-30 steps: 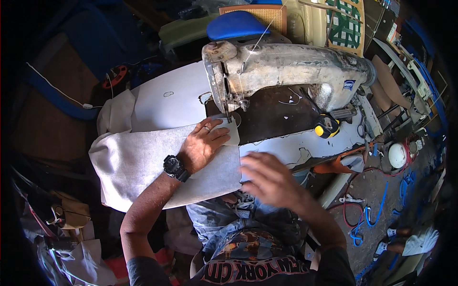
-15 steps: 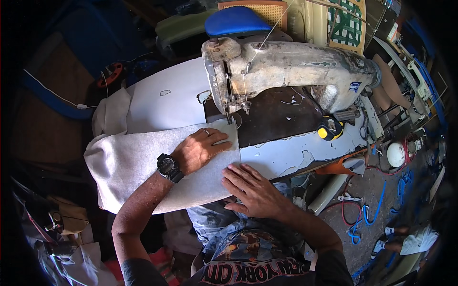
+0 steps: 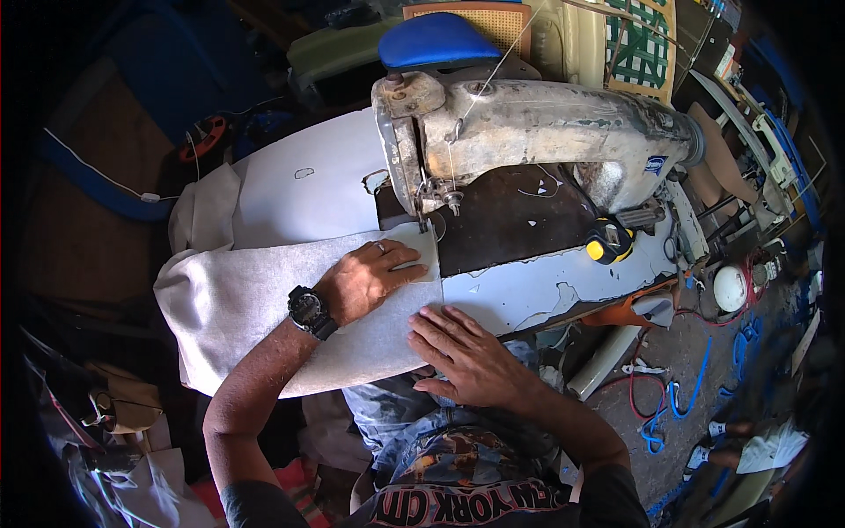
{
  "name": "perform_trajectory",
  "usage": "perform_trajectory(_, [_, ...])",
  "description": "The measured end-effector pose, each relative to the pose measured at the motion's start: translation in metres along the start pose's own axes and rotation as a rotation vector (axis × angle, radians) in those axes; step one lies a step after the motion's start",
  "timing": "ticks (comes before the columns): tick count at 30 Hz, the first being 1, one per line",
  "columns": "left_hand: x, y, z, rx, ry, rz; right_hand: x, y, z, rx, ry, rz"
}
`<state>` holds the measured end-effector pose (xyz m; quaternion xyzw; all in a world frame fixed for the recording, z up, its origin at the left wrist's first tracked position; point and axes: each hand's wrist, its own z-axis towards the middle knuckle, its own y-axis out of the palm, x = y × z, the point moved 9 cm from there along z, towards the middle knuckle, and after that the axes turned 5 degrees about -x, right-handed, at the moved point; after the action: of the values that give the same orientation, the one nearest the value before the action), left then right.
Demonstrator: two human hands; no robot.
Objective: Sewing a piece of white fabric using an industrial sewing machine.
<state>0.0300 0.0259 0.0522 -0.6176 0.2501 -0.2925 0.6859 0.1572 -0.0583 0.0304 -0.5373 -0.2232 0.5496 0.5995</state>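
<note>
A pale grey-white cloth [image 3: 255, 273] is spread over the left and front of the sewing table, its far right corner at the presser foot [image 3: 423, 224] of a worn sewing machine [image 3: 563, 114]. My left hand [image 3: 365, 282], below a black wristwatch [image 3: 308, 311], rests on the cloth just in front of the foot, fingers extended and slightly bent. Lying flat at the cloth's right edge near the table's front, my right hand [image 3: 471, 356] has its fingers a little apart. A thread runs down the machine's head; the needle tip is too small to make out.
On the table to the right lies a black and yellow tape measure [image 3: 609, 240], with scissors [image 3: 673, 246] by the edge. The white tabletop [image 3: 519, 295] is chipped. Behind the machine is a blue seat pad [image 3: 436, 40]. Blue rope [image 3: 695, 378] lies on the floor at right.
The cloth and my left hand have shifted very slightly toward me. At the machine's head, the thread and its moving parts sit a little differently. My right hand is nearly still.
</note>
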Motion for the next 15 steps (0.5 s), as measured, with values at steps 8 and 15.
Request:
perform_trajectory(8, [-0.0041, 0.0010, 0.0022, 0.019, -0.007, 0.018, -0.0013, -0.0006, -0.0002, -0.017, -0.001, 0.006])
perform_trajectory(15, [-0.0045, -0.0011, 0.0025, 0.031, -0.001, 0.078, -0.0049, 0.0018, 0.0004, -0.022, 0.001, -0.020])
